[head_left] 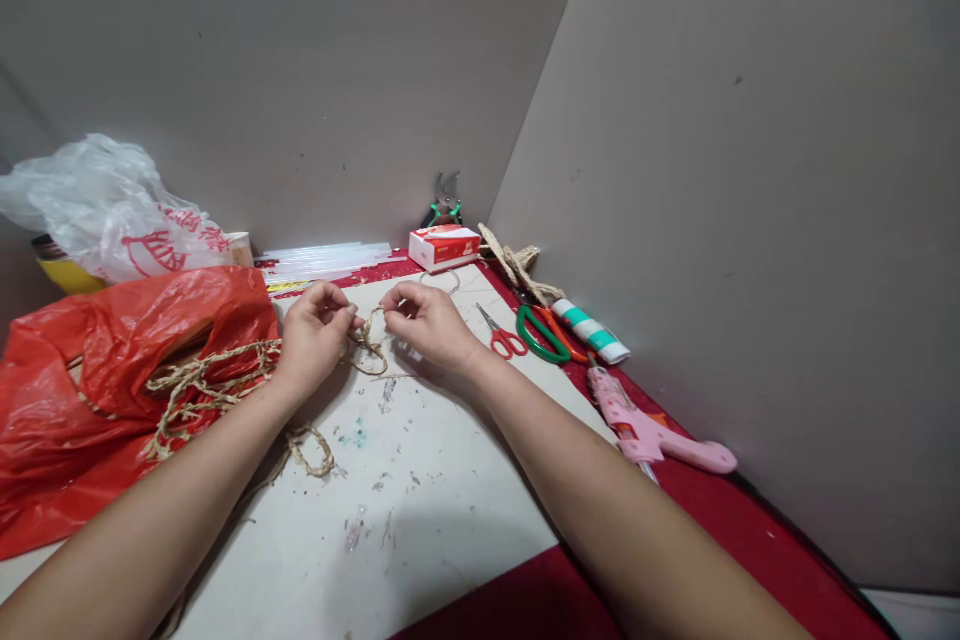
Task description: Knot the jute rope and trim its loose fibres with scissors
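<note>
A tan braided straw cord point(369, 352) runs between my two hands, just above a white board point(420, 520). My left hand point(315, 335) pinches it between thumb and fingertips. On the other side, my right hand point(427, 322) pinches the cord's looped upper end, its fingers curled. Some of the cord droops in a loop below the fingers. More braided cord point(202, 385) lies in a tangle to the left, over a red plastic bag point(135, 320), and a loose curl of it point(319, 465) rests on the board beside my left forearm.
Small red scissors point(504, 338), green-handled scissors point(544, 335) and a pink glue gun point(652, 430) lie on the right. At the back are a tissue pack point(444, 248), pruning shears point(445, 205) and clear glue sticks point(322, 260). Grey walls point(300, 70) enclose the table.
</note>
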The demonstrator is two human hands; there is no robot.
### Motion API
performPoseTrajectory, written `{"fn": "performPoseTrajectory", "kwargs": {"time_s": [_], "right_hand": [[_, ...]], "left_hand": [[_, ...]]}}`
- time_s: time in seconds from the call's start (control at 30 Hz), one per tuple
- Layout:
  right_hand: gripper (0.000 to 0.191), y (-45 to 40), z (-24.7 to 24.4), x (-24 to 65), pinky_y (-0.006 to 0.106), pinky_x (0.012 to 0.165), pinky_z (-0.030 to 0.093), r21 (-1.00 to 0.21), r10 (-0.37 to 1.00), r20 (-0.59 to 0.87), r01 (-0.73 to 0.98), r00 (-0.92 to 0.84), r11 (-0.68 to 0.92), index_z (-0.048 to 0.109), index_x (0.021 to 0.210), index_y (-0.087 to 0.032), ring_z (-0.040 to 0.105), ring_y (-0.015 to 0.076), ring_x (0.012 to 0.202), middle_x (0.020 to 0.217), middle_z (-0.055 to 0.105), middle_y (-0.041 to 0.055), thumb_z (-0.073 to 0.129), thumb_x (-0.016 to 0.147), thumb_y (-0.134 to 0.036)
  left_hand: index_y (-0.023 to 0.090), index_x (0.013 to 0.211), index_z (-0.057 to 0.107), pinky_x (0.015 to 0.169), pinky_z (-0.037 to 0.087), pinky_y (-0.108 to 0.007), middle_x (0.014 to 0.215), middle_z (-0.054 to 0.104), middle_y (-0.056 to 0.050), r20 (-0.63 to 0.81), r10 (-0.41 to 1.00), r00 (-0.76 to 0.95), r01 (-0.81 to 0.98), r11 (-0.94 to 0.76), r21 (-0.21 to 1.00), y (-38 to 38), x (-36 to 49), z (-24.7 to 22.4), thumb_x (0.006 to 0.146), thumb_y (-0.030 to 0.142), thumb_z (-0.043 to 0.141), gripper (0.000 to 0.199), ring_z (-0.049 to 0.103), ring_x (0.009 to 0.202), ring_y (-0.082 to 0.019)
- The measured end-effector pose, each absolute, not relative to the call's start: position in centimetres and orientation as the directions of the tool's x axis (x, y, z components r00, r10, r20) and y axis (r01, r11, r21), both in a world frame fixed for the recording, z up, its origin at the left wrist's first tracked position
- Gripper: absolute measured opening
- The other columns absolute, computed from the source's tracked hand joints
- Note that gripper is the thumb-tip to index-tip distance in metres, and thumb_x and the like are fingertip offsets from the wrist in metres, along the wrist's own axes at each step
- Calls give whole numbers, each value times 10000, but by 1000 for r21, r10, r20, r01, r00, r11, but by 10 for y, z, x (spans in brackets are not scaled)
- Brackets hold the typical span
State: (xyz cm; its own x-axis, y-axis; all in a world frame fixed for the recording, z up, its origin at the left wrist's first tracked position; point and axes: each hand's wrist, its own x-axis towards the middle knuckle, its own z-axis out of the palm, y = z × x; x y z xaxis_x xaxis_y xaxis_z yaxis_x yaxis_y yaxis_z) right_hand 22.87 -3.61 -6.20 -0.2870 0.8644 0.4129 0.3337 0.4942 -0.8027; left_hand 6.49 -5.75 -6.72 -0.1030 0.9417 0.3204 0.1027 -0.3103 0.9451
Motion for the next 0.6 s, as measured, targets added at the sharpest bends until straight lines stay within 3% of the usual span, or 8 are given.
{"fn": "performPoseTrajectory", "kwargs": {"time_s": [0.13, 0.37, 0.53, 0.6], "right_hand": [[89, -35, -62, 229, 252, 657, 410, -727, 793, 524, 323, -310, 606, 508, 629, -188, 541, 141, 765, 817, 601, 25, 497, 668, -109], [75, -39, -59, 226, 247, 613, 406, -778, 838, 480, 315, -262, 544, 564, 676, -189, 532, 127, 687, 732, 588, -1, 520, 705, -136], [92, -38, -60, 226, 250, 637, 416, -754, 812, 514, 306, -278, 581, 593, 693, -194, 546, 131, 733, 760, 603, 2, 533, 721, -130], [92, -37, -61, 226, 245, 635, 426, -756, 802, 529, 274, -279, 594, 601, 709, -193, 552, 129, 749, 799, 602, 9, 532, 731, -136]], "left_hand": [[187, 736, 468, 580, 483, -217, 651, 526, 53, 261, 951, -168, 16, -262, 965, -57, 66, -64, 686, 212, 670, 209, 620, 586, -105], [181, 797, 509, 564, 485, -214, 624, 553, 53, 188, 965, -180, -83, -206, 975, -60, 68, -60, 688, 236, 680, 211, 599, 550, -92], [168, 867, 574, 467, 431, -204, 754, 643, -15, 138, 984, -114, -59, -145, 988, -62, 68, -58, 747, 376, 641, 250, 555, 500, -83], [155, 825, 602, 422, 374, -194, 716, 637, -22, 136, 989, -65, 2, -137, 991, -63, 68, -59, 761, 452, 620, 304, 509, 462, -74]]}}
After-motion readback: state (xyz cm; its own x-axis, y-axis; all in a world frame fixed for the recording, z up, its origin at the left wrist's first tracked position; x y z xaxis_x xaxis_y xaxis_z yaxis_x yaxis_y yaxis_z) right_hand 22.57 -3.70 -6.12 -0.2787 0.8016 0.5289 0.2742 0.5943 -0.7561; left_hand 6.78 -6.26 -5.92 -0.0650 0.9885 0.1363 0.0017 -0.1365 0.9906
